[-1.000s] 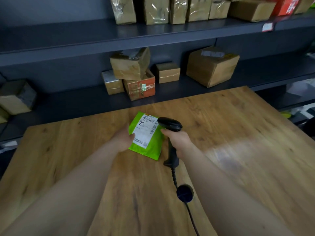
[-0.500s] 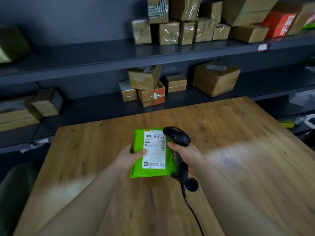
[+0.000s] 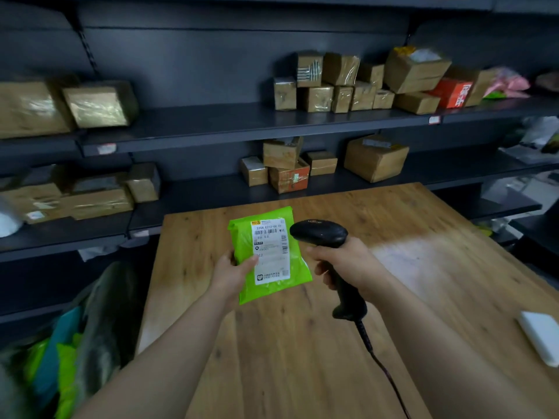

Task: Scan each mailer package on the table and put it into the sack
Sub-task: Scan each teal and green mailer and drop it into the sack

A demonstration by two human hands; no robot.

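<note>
Several mailers [image 3: 65, 370] (green, teal) in sack [image 3: 104, 303]

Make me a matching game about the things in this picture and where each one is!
Things:
1. green package
2. scanner
3. white box
4. orange box

Places:
A. up on a shelf
B. held in the left hand
C. lying near the right edge of the table
D. held in the right hand

Right pairs: 1-B, 2-D, 3-C, 4-A.
</note>
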